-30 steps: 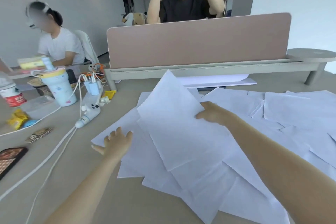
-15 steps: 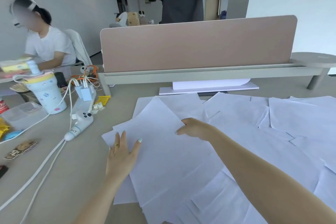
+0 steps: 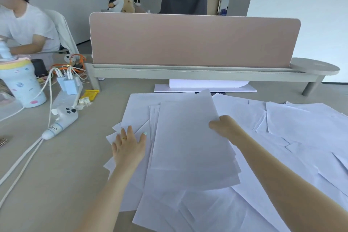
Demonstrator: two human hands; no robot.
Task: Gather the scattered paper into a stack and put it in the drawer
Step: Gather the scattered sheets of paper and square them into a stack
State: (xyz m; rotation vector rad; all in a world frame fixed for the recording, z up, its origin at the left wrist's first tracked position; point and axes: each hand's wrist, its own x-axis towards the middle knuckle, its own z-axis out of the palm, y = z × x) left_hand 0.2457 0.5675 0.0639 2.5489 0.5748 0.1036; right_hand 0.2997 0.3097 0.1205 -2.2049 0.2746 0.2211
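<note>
Many white paper sheets (image 3: pixel 293 122) lie scattered over the beige desk, from its middle to its right side. My right hand (image 3: pixel 225 126) grips the right edge of a white sheet (image 3: pixel 188 137) that lies on top of several roughly aligned sheets. My left hand (image 3: pixel 129 145) rests flat, fingers spread, on the left corners of the papers (image 3: pixel 135 115) beside that pile. No drawer is in view.
A pink divider screen (image 3: pixel 194 39) on a raised shelf blocks the far side, with a white stand (image 3: pixel 205 86) under it. At the left are a power strip (image 3: pixel 62 117) with cables, a patterned bottle (image 3: pixel 20 83) and a seated person; another person stands behind the screen.
My right hand has brought the lifted sheet down and squared it onto the pile. My left hand has moved forward from the bare desk onto the papers' left edge.
</note>
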